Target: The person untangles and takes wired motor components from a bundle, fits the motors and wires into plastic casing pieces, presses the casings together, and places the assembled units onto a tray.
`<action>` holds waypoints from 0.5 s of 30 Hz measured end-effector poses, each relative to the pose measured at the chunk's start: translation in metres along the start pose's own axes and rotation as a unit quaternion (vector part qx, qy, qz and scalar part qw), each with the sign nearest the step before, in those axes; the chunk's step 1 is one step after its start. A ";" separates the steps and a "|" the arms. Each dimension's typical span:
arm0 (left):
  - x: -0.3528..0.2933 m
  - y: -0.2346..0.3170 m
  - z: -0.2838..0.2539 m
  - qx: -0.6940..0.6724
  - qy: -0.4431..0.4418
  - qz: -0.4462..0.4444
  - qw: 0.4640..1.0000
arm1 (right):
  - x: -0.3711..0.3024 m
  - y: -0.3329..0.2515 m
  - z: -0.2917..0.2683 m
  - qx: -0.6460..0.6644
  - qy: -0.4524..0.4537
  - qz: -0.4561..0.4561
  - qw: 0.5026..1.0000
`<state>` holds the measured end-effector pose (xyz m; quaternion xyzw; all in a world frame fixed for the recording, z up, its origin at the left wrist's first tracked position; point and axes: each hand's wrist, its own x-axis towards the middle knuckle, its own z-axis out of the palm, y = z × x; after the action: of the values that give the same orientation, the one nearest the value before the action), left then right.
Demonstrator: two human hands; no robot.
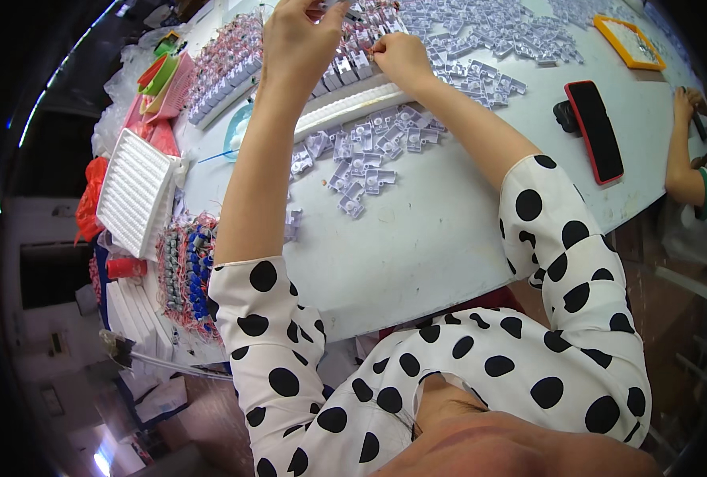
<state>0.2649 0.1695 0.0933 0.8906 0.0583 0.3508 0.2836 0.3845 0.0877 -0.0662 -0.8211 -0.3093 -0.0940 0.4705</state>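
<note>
My left hand [302, 48] reaches to the far edge of the view, its fingers closed around something small and pale that is mostly hidden. To its right, my right hand [401, 60] pinches at the end of a row of white plastic housings [341, 73] with thin wires; what lies between its fingertips is too small to make out. The row stands upright beside a white ridged foam strip [353, 110], which runs below both hands. Loose translucent plastic housings [365, 151] lie scattered on the near side of the strip.
More wired housings [226, 71] stand at far left, near stacked coloured baskets [163, 87] and a white ridged tray [135, 183]. Bundled blue and grey wired parts [190, 270] lie at left. A red-edged phone [596, 131] and orange frame [628, 42] are right, near another person's arm [683, 151].
</note>
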 end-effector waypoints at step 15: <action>-0.017 -0.010 -0.009 0.076 0.015 -0.048 0.996 | -0.007 0.000 0.013 -0.065 0.004 0.041 0.997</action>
<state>0.2471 0.1774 0.0833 0.9003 0.1317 0.3449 0.2304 0.3776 0.0954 -0.0758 -0.8617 -0.2665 -0.0976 0.4206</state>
